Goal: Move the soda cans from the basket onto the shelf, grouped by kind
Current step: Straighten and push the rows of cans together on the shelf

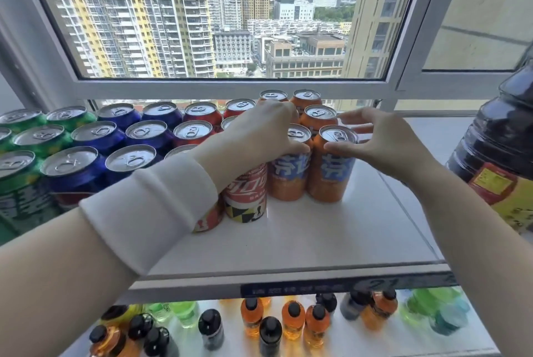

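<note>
The soda cans are stood upright on the white shelf [302, 230] below a window [202, 10], sorted by colour from left to right: green cans [39, 139], blue cans [93, 133], red cans [245, 192] printed with white script above a checkered band, and orange cans [320, 114] at the right end of the block; every silver top and pull tab is turned upward. The two nearest orange ones carry a blue band with large pale characters. The front-left orange can [285, 181] is gripped by the left hand [259, 131] – thumb laid across its front just under the rim, fingers curled over behind it; a white sleeve [150, 206] covers that forearm. The front-right orange can [328, 178] is touching its neighbour and is pinched at the rim by the right hand [383, 143], thumb in front, one fingertip at the far side, the other fingers spread out straight. A large dark bottle [496, 140] with a red and yellow label is seen at the right edge; small bottles [292, 319] – orange, green and dark – are ranged on the lower shelf.
</note>
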{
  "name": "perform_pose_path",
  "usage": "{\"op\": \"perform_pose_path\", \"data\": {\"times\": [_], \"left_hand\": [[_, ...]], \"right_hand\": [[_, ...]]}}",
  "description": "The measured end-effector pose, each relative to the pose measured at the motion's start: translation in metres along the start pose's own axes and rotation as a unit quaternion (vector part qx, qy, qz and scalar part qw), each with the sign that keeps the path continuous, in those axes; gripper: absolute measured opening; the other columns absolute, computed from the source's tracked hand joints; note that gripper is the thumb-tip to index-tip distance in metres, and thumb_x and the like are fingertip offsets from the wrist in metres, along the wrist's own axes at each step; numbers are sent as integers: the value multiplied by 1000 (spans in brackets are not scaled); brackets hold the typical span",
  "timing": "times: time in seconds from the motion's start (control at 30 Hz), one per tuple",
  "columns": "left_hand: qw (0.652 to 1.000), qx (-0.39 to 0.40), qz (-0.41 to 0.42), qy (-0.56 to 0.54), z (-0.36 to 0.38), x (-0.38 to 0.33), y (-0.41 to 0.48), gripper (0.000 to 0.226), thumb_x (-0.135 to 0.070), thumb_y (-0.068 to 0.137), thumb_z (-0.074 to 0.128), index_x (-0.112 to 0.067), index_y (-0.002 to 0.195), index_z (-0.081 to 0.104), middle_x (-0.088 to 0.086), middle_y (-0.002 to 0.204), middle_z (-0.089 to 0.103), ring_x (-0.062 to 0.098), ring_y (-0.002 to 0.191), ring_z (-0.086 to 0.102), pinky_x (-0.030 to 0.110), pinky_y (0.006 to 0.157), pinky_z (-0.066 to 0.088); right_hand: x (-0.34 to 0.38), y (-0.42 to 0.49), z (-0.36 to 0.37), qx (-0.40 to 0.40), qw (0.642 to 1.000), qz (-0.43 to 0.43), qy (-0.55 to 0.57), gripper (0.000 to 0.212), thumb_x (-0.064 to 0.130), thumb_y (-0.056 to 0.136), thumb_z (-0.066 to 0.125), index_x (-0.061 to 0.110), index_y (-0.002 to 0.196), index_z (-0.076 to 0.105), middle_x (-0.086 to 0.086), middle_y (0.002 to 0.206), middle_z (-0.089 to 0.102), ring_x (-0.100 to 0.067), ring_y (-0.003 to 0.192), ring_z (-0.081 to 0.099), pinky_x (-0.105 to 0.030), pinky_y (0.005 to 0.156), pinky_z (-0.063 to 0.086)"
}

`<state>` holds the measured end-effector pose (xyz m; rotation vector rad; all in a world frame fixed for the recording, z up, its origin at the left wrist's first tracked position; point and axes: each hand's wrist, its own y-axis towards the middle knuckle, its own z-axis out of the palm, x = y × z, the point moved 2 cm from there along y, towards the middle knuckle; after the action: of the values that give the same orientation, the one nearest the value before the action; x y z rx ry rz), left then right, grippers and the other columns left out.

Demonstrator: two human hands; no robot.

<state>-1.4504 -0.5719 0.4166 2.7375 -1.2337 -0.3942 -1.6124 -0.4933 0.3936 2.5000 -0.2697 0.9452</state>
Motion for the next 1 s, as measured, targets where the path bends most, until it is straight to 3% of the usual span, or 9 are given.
{"op": "perform_pose_path", "data": {"times": [0.17,0.53,0.9,1.0], "left_hand": [[1000,9,-13,-13,-3,-4,0,60,-40,79,69,-9,127,53,7,129,55,20,118,49,24,91,35],[999,38,-3,-5,-10,-9,-14,60,-43,77,69,-11,126,56,3,124,58,16,110,50,18,80,29],[999,34,3,21,-9,-11,-20,59,-49,76,66,1,107,62,17,111,61,27,105,52,34,85,37],[999,39,5,24,-7,-10,-19,55,-49,78,65,-3,109,60,10,109,59,21,103,50,32,85,36]], "right_hand": [[-8,-1,3,0,1000,-1,13,58,32,66,82,14,117,60,6,101,60,3,76,53,-15,65,41],[-10,-10,-5,33,998,-2,46,59,34,62,84,21,114,59,2,110,64,-14,89,61,-34,82,52],[-6,-16,-9,39,999,2,12,61,37,62,81,20,116,58,5,107,62,-4,80,57,-19,66,45],[-6,-18,-8,44,999,0,15,63,38,62,81,21,118,57,5,109,62,-1,84,57,-17,68,45]]}}
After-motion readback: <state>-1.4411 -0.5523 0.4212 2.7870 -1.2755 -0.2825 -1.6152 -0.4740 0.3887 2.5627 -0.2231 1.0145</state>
